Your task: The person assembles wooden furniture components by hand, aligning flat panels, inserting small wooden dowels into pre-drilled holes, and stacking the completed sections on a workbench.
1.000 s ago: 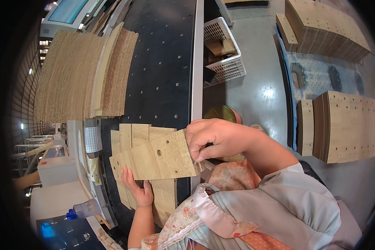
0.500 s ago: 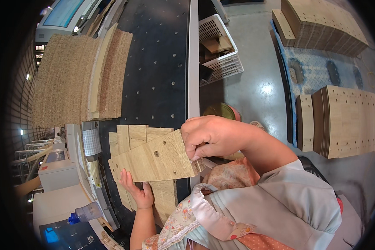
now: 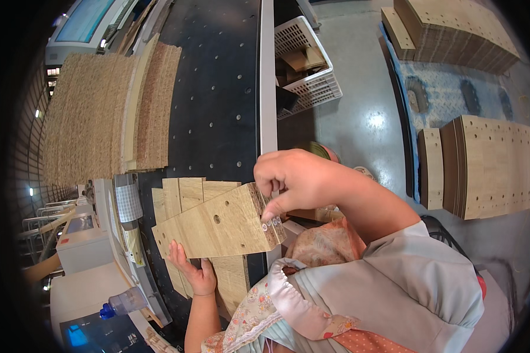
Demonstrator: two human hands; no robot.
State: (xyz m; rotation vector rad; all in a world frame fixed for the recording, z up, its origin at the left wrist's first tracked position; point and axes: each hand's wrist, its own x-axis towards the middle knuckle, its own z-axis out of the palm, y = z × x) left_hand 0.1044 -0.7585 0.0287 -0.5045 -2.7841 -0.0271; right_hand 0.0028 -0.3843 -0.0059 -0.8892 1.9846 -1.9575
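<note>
Small wood-grain boards (image 3: 209,226) with drilled holes are stacked at a slant over other boards, their layered end facing my body. My left hand (image 3: 195,275) rests against their near long edge, fingers stretched onto the top face and thumb apart. At the right end is my right hand (image 3: 288,179), its fingers curled and its thumb against the layered end. Small white ring-shaped pieces (image 3: 271,224) show on that end beside the thumb. Whatever the curled fingers hold is hidden. Paler boards (image 3: 232,279) lie underneath on the black table (image 3: 215,129).
Tall particleboard stacks (image 3: 88,117) stand at the table's far left. Beyond the pale table edge (image 3: 268,88) is a white crate (image 3: 315,88) of offcuts. Drilled panels (image 3: 494,167) sit on a blue pallet (image 3: 441,94) at right. A blue-capped bottle (image 3: 123,302) lies lower left.
My right thumb has shifted along the board end, and several white ring-shaped pieces now show there. My left hand stays against the boards. The whole view has shifted slightly.
</note>
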